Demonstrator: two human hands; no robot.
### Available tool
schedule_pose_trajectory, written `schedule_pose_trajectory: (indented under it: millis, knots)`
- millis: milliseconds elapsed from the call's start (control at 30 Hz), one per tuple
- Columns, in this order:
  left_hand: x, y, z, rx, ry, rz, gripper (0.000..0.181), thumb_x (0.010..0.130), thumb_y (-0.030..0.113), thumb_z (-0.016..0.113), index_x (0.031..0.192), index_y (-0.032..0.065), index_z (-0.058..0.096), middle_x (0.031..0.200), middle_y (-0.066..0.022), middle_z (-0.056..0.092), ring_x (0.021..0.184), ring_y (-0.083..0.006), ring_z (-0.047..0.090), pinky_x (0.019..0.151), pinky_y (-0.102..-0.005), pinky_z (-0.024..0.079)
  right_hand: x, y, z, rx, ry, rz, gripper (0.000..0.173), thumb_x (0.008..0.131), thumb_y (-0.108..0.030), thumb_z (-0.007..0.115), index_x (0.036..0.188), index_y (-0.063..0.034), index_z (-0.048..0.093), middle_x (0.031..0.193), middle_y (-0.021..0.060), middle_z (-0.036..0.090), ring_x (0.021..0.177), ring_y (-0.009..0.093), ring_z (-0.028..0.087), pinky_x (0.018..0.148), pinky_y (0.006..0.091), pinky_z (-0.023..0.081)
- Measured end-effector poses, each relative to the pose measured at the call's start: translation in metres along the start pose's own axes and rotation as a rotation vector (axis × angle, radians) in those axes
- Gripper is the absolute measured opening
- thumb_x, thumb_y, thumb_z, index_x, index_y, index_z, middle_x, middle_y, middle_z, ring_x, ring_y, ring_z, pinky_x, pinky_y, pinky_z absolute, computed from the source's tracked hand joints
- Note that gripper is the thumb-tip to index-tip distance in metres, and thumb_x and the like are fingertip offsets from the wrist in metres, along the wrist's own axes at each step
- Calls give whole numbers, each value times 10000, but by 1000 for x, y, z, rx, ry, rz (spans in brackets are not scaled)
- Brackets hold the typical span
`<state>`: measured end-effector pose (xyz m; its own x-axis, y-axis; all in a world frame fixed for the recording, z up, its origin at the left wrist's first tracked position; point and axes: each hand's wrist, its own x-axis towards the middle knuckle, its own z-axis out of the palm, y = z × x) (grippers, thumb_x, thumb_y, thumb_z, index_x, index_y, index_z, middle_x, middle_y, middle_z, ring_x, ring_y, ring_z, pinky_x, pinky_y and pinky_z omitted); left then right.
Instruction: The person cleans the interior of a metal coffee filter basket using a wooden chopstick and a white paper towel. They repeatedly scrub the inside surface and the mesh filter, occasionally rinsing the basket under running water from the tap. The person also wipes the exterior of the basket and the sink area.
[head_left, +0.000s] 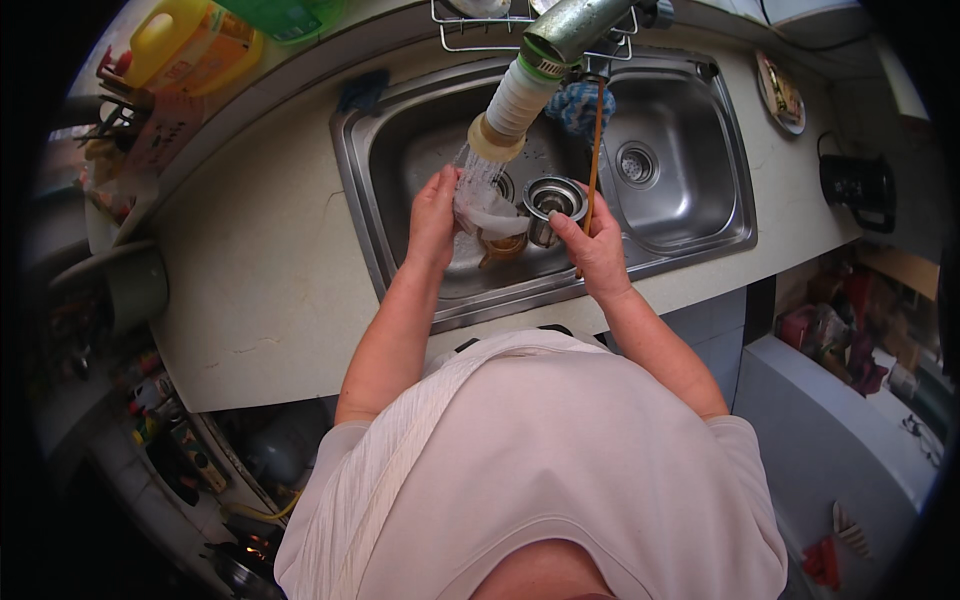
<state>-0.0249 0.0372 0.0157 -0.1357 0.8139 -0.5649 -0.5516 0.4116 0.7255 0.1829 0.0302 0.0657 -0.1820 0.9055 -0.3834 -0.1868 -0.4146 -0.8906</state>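
Observation:
Under the running white corrugated faucet extension (512, 105), my left hand (435, 214) holds a translucent whitish piece of wet material (487, 214), perhaps a plastic bag or thin cloth. My right hand (596, 240) grips a round metal cup-like strainer (553, 202), its opening upward, thumb on its rim. A thin wooden stick (595, 161) runs beside the right hand; whether the fingers hold it I cannot tell. Below the hands, an amber-brown round object with a small handle (504, 247) lies in the larger basin of the steel sink (405, 142). Water falls onto the whitish material.
A blue and white cloth (583, 109) hangs by the divider near the smaller basin (675, 172). A wire rack (480, 34) stands behind the sink. On the right are a plate (780, 97) and a black kettle (857, 184); yellow (191, 45) and green containers (289, 15) stand back left.

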Motion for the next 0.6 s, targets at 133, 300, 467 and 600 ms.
schedule_pose_trajectory:
  millis: [133,300,467,600]
  knots:
    - [-3,-3,-3,-7,-63,18,348,948,357,486,1059,39,573,889,-32,628,765,-112,588,700,-248,478,-1,-1,0,10,5,9,558,795,-196,729,1235,-8,443,1080,37,583,985,101,544,891,242,421]
    - [-7,0,-7,56,-231,-21,268,914,190,549,1124,23,560,1048,-75,634,964,-161,596,832,-306,485,-2,-2,2,9,-11,36,561,796,-200,728,1239,-10,440,1081,39,581,986,101,544,894,248,423]
    - [-4,11,-4,-50,-334,5,346,849,32,531,1192,-11,510,1146,-120,598,1032,-190,585,899,-330,473,2,-3,4,50,-179,86,631,765,-194,748,1278,-20,423,1139,48,565,1036,117,535,922,263,416]
    - [-2,15,6,-65,-324,103,419,816,-29,457,1235,-32,459,1199,-142,565,1047,-213,582,930,-344,464,11,-11,14,102,-427,56,702,717,-167,771,1307,-38,415,1209,44,543,1105,129,514,972,276,391]
